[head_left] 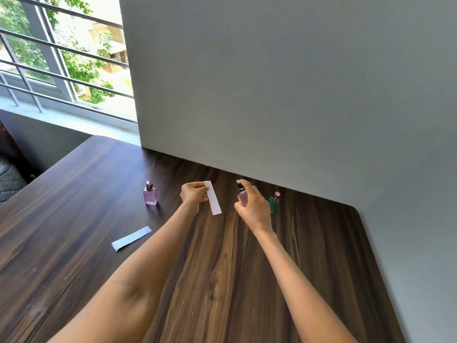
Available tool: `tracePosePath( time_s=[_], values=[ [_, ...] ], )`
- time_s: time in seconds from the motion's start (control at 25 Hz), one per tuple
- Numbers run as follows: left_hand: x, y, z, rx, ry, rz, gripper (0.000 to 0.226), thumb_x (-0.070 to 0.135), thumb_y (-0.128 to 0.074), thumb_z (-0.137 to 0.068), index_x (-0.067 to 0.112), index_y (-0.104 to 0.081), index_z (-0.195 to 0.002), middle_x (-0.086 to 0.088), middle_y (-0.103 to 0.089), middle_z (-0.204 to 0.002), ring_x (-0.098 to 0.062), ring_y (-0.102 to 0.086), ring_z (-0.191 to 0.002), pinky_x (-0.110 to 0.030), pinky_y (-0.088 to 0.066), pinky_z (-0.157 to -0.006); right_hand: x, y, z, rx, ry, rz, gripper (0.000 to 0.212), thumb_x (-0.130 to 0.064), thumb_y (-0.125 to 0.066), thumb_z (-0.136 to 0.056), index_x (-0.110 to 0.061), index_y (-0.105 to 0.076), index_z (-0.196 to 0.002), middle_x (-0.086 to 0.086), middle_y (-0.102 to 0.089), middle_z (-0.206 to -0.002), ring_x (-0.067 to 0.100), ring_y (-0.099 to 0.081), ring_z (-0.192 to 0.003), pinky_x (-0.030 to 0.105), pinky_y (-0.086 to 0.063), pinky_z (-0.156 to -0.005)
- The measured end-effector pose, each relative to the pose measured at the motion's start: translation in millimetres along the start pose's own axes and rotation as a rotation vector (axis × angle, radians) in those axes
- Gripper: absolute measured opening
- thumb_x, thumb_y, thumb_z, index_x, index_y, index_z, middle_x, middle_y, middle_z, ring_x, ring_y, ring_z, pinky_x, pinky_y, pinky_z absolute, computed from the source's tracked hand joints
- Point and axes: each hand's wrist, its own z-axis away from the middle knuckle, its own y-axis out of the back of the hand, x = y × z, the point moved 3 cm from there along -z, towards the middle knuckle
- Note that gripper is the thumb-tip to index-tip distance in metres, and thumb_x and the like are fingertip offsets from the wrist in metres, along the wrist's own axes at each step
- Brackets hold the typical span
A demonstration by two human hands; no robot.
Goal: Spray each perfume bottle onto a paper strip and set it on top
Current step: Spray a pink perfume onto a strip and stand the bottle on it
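Starting at the left: spare paper strip (pixel 131 238) lies flat on the counter (pixel 247 280), capped pink bottle (pixel 150 193) stands behind it, untouched. My left hand (pixel 193 193) has fingers pinching a white strip (pixel 212 198) near its top, hanging in the air. My right hand (pixel 252 206) wraps a second pink bottle (pixel 242 197), forefinger on the nozzle, w/ the green bottle (pixel 273 202) just beyond. Risk: nozzle not squarely facing the strip, so mist drifts past, or the strip flutters.

Wood-grain table (pixel 222 268), matt paper strip (pixel 213 199), glossy glass bottle (pixel 150 195).
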Motion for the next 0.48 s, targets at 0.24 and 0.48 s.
tracePosePath(
  time_s=[0.24, 0.48],
  values=[
    [-1.5, -0.4, -1.3, 0.002, -0.001, -0.012, 0.023, 0.009, -0.069, -0.082, 0.001, -0.067, -0.104, -0.016, -0.068, -0.104, -0.019, -0.066, -0.079, -0.022, -0.054, -0.059, -6.4, -0.8, -4.1, -0.017, 0.009, 0.073, 0.048, -0.018, -0.065, -0.084, -0.023, -0.045, -0.127, 0.006, -0.066, -0.1, 0.023, -0.067, -0.086, 0.037, -0.059, -0.077],
    [-7.4, -2.2, -3.8, -0.012, 0.011, 0.003, 0.023, 0.008, -0.068, -0.083, 0.001, -0.067, -0.104, -0.017, -0.068, -0.105, -0.022, -0.068, -0.083, -0.028, -0.057, -0.068, -8.7, -1.5, -5.1, 0.035, -0.017, -0.04, 0.06, -0.015, -0.067, -0.083, -0.027, -0.041, -0.136, 0.003, -0.065, -0.1, 0.017, -0.066, -0.083, 0.032, -0.057, -0.076]
  ],
)
